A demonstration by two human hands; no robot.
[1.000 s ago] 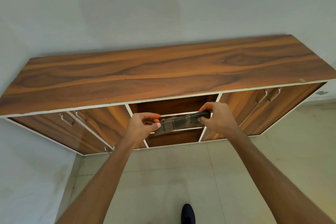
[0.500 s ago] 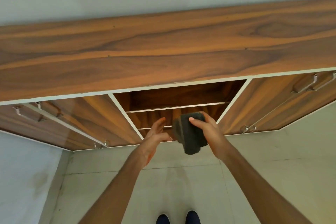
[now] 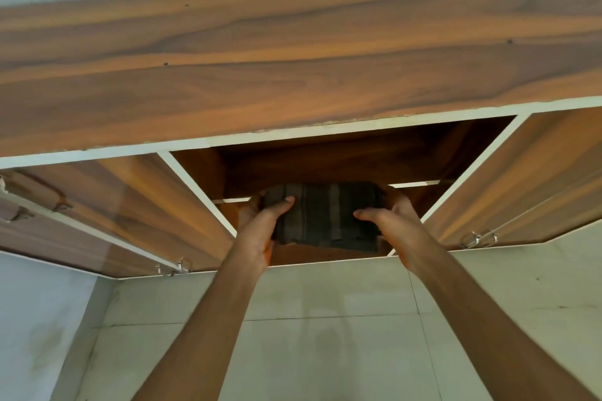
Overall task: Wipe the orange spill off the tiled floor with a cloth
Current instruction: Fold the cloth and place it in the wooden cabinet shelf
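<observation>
A folded dark grey cloth with pale stripes is held flat in front of the open middle compartment of a wooden cabinet. My left hand grips its left end, thumb on top and fingers underneath. At the right end, my right hand holds it the same way. Pale floor tiles lie below. No orange spill shows in this view.
The cabinet's long wood-grain top juts out above my hands. Closed doors with metal handles flank the opening on the left and right. A pale wall stands at the left.
Half a second ago only my right hand held the hanging cloth and my left was open. Now both hands grip it, folded flat, at the opening. The view has moved closer.
</observation>
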